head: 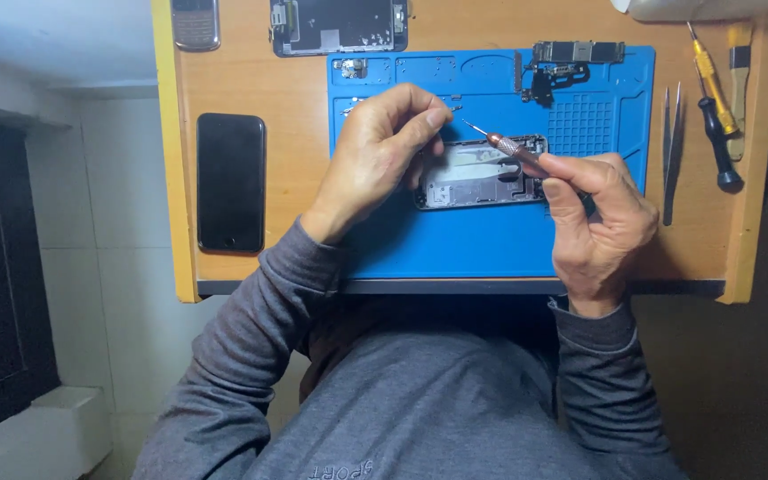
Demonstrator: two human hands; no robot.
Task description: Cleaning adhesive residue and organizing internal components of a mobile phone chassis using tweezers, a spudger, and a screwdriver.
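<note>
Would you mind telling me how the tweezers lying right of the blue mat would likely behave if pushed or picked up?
The tweezers are thin metal with fine tips, so probably light and springy. Lying flat on the wooden desk, they would likely slide rather than roll. Their slim, smooth arms may be fiddly to lift.

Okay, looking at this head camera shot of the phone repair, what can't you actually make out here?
- Left end of the opened phone shell: head view, hidden by the left hand.
- Whatever that hand pinches: too small to see.
- Screwdriver handle: buried in the right hand.
- Grey phone and dark phone frame: cut off by the top edge.
- Parts on the blue mat: too small to identify.
</note>
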